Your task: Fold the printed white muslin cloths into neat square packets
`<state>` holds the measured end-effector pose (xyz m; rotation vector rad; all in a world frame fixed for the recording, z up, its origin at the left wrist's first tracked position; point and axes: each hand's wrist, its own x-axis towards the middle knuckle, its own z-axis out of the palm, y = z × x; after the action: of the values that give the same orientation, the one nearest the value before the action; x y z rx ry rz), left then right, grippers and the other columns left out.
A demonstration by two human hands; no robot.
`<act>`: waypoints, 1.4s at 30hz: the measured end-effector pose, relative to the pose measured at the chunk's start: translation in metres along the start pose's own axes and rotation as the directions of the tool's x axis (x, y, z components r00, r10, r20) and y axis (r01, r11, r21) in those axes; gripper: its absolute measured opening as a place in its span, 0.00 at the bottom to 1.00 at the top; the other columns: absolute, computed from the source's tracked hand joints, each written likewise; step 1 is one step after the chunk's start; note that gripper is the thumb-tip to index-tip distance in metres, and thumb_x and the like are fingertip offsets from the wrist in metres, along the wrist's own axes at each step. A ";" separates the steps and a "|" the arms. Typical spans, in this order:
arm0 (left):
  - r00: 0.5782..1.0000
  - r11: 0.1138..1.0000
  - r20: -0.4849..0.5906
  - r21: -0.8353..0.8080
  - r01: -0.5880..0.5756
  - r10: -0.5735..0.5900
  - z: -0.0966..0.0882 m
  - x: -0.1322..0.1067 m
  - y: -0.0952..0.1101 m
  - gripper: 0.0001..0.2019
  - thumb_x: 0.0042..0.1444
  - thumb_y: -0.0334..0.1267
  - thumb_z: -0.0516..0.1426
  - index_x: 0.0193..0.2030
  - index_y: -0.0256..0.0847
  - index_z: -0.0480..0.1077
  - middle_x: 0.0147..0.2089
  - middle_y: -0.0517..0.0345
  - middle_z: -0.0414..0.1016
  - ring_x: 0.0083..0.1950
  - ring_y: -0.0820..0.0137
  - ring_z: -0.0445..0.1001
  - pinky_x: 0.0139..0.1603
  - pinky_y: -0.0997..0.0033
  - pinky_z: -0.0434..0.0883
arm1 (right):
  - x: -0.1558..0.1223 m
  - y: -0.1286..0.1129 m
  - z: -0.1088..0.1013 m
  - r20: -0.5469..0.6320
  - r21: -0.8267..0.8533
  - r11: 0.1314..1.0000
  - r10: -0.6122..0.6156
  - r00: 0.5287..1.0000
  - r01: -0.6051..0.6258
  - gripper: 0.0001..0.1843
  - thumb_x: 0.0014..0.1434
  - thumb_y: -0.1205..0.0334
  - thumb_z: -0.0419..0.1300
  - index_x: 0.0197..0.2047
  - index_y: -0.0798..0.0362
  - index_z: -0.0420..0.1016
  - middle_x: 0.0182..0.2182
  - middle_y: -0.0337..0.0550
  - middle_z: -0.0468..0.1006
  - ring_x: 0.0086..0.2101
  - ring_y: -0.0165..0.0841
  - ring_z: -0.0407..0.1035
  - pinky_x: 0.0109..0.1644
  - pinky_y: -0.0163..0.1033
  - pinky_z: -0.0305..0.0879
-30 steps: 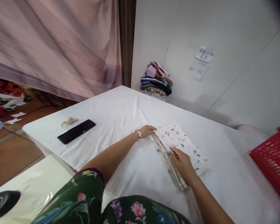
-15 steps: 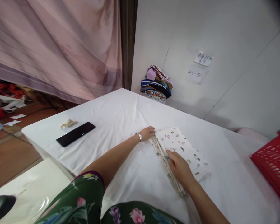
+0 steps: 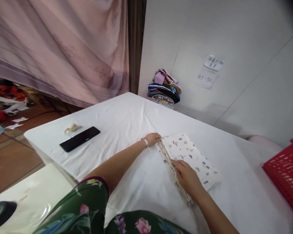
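A folded white cloth (image 3: 185,149) with small printed motifs lies in several layers on the white-covered table (image 3: 127,113). My left hand (image 3: 153,139), with a silver bracelet at the wrist, pinches the cloth's far left corner. Along the layered near-left edge, my right hand (image 3: 185,174) grips the cloth, its fingers closed over the folds. The thumb and the undersides of the fingers are partly hidden.
A black phone (image 3: 80,139) and a small beige scrap (image 3: 73,127) lie to the left. Folded fabrics (image 3: 164,87) are stacked by the wall. On the right stands a red plastic basket (image 3: 285,172). A pink curtain (image 3: 63,48) hangs at the back left.
My right hand has slid slightly to the left along the cloth's layered edge. My left hand stays at the corner, and the cloth has barely moved.
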<state>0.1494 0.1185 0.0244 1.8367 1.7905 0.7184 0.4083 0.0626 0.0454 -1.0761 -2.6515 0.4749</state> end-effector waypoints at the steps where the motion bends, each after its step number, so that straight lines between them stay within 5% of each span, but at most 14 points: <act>1: 1.000 1.000 0.009 0.008 0.003 -0.003 -0.001 0.000 0.001 0.11 0.52 0.38 0.51 0.38 0.45 0.73 0.41 0.61 0.73 0.41 0.70 0.70 0.45 0.74 0.65 | -0.001 0.000 -0.001 0.011 -0.009 1.000 -0.007 1.000 0.007 0.24 0.55 0.69 0.45 0.53 0.44 0.66 0.44 0.42 0.70 0.44 0.34 0.65 0.45 0.38 0.63; 14: 0.998 0.999 0.055 0.046 -0.006 0.004 -0.005 0.002 0.002 0.12 0.53 0.34 0.50 0.41 0.46 0.72 0.45 0.61 0.72 0.47 0.69 0.69 0.49 0.74 0.63 | -0.017 -0.004 -0.005 0.050 -0.200 0.976 0.104 0.993 -0.092 0.18 0.57 0.65 0.46 0.49 0.45 0.68 0.43 0.44 0.71 0.42 0.36 0.66 0.38 0.37 0.63; 24: 0.983 0.983 0.045 -0.016 0.181 -0.180 -0.006 0.008 0.002 0.09 0.48 0.39 0.55 0.36 0.44 0.74 0.38 0.62 0.75 0.38 0.71 0.72 0.38 0.77 0.67 | -0.026 -0.015 -0.005 0.068 -0.350 0.932 0.125 0.990 -0.094 0.13 0.61 0.63 0.44 0.41 0.52 0.70 0.39 0.47 0.70 0.40 0.36 0.63 0.41 0.38 0.59; 30: 0.943 0.943 0.032 -0.023 0.332 -0.331 -0.003 0.009 0.003 0.12 0.45 0.43 0.57 0.37 0.42 0.71 0.36 0.60 0.75 0.34 0.72 0.72 0.32 0.76 0.67 | -0.031 -0.018 0.001 0.080 -0.390 0.917 0.125 0.989 -0.084 0.15 0.58 0.58 0.50 0.46 0.54 0.68 0.45 0.50 0.68 0.44 0.41 0.61 0.43 0.41 0.59; 35: 0.893 0.895 0.079 -0.021 0.446 -0.443 -0.002 0.011 0.010 0.12 0.46 0.44 0.56 0.36 0.40 0.71 0.24 0.60 0.73 0.24 0.73 0.70 0.26 0.76 0.66 | -0.039 -0.018 0.010 0.044 -0.436 0.897 0.101 0.994 -0.072 0.19 0.55 0.65 0.52 0.50 0.54 0.66 0.50 0.51 0.66 0.46 0.41 0.60 0.46 0.42 0.58; 42: 0.856 0.859 0.079 0.038 0.510 -0.511 -0.007 0.014 0.017 0.13 0.42 0.45 0.58 0.27 0.34 0.72 0.20 0.54 0.71 0.26 0.66 0.71 0.27 0.71 0.67 | -0.041 -0.012 0.010 0.051 -0.419 0.905 0.102 0.993 -0.072 0.21 0.53 0.72 0.48 0.51 0.54 0.66 0.50 0.51 0.66 0.47 0.40 0.60 0.46 0.42 0.59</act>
<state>0.1577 0.1321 0.0415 1.2755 2.0986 0.4092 0.4261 0.0228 0.0365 -1.3188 -2.8536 -0.0512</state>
